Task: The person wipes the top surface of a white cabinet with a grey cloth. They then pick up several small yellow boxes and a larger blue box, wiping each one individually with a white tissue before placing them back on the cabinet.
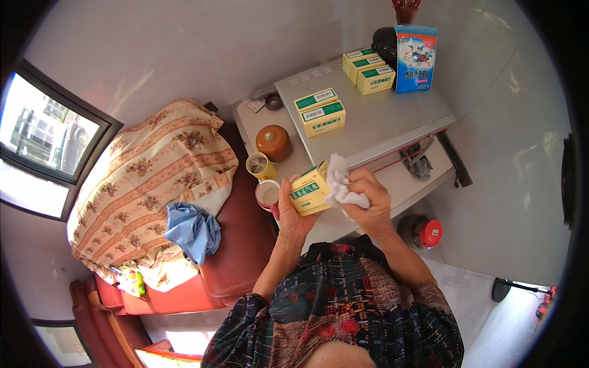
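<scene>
Left hand (293,211) grips yellow box (310,191), right hand (368,199) presses white cloth (338,184) on it; hard wiping could knock it onto mugs (264,178) at 9 o'clock.

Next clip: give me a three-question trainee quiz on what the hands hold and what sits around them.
1. True or false: the left hand holds a yellow-green box.
2. What does the right hand press against that box? A) sponge B) white cloth C) brush
3. Which stands nearer the brown lidded jar: the yellow cup or the blue packet?

Key: 1 true; 2 B; 3 the yellow cup.
</scene>
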